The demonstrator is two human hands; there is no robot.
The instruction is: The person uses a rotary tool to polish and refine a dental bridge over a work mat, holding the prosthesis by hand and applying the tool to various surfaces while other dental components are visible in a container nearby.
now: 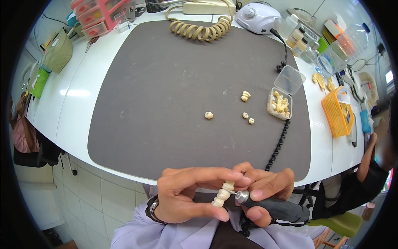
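Note:
My left hand point(186, 191) pinches a cream dental bridge point(222, 194) of several joined teeth between thumb and fingers, just past the mat's near edge. My right hand point(269, 189) is wrapped round a black rotary handpiece point(280, 209) with a silver collar. Its thin bit points left and meets the bridge, or comes very close to it; which of the two I cannot tell. Beyond my hands, a single tooth crown point(208, 115), two small crowns point(245, 115) and a short joined piece point(246, 96) lie on the grey mat point(166, 91).
An open clear box point(280, 103) of tooth pieces stands on the mat's right side, near the handpiece's coiled black cord point(278, 145). Further right is an orange basket point(338, 112). A white control unit point(258, 18) and bottles point(296, 37) stand behind. Other people sit at both sides.

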